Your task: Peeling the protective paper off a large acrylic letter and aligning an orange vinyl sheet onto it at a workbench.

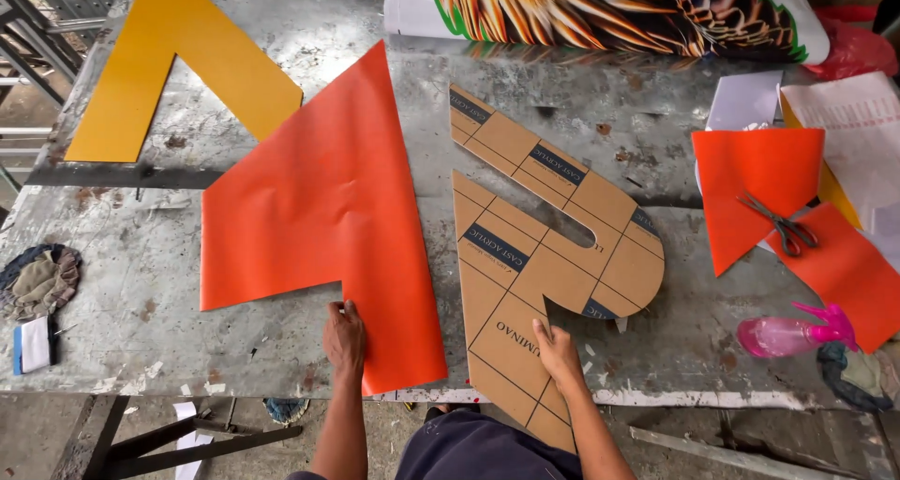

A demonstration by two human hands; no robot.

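Closest to me, my right hand [557, 352] lies flat and open on the lower part of the brown paper-covered panel [544, 255], pressing, not gripping. It looks stiff and fairly weighty, probably slick under the paper; I'd take it by the edges. My left hand [344, 337] rests fingers down on the orange sheet [328, 199], at its bottom edge, nothing clasped. That sheet looks thin, floppy, easily creased. Well off to my right hand's side lie scissors [786, 225] and a pink spray bottle [789, 333].

One head-worn camera looks steeply down on the tabletop [281, 86] from its near edge at 6 o'clock, facing 12 o'clock; close; no second view.
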